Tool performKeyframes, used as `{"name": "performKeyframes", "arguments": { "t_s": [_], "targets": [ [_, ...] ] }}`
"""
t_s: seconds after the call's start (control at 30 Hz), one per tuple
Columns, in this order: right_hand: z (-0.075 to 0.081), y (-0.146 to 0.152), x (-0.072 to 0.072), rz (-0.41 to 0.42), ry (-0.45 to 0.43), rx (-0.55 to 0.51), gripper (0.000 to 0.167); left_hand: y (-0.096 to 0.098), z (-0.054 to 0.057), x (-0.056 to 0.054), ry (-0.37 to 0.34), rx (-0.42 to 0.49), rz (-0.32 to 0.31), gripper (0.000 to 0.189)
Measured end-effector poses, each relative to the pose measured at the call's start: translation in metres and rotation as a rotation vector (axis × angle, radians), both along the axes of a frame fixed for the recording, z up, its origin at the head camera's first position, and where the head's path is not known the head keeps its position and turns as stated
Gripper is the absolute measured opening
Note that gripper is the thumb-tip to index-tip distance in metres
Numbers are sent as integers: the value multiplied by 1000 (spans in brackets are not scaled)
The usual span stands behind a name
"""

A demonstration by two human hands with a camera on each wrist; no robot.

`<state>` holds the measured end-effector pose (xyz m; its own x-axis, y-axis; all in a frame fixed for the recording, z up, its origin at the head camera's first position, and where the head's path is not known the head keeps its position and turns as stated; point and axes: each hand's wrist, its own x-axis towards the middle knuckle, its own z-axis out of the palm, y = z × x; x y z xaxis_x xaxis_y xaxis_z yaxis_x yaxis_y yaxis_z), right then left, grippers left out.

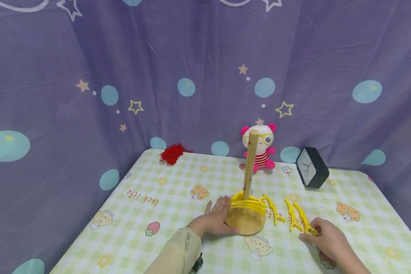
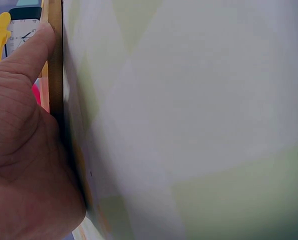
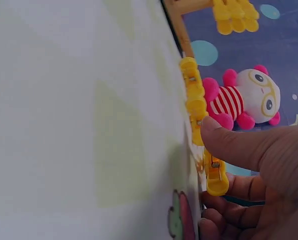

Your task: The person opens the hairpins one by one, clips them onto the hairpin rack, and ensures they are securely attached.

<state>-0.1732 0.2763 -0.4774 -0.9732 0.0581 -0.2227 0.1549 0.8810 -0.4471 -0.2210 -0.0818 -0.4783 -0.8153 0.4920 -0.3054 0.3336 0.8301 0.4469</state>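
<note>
Purple star-and-dot curtain point(image 1: 198, 49) behind. Green-white gingham tablecloth point(image 1: 178, 213) below. Wooden post stand point(image 1: 250, 163) upright on round base, mid-table. Plush panda point(image 1: 262, 159), striped shirt, sits behind post; black alarm clock point(image 1: 312, 168) right of it. Left hand point(image 1: 215, 220) presses base's left edge, fingers straight, thumb spread. Right hand point(image 1: 328, 236): thumb and index around near end of rightmost yellow spring clip point(image 1: 302, 216); can't tell if pinched. Red yarn tangle point(image 1: 172, 153) back left. Three clips lie right of base, more bunched low at post, attachment unclear.
</note>
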Motion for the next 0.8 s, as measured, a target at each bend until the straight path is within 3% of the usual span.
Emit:
{"name": "performKeyframes", "arguments": {
  "t_s": [0.17,0.43,0.8],
  "targets": [
    [4,7,2,-28,-13,-69,67,0,1,0,-7,-2,-2,109],
    [12,14,4,-39,75,-100,69,0,0,-2,-14,-15,-9,109],
    [29,3,10,-43,308,-95,45,1,1,0,-4,-4,2,110]
  ]
}}
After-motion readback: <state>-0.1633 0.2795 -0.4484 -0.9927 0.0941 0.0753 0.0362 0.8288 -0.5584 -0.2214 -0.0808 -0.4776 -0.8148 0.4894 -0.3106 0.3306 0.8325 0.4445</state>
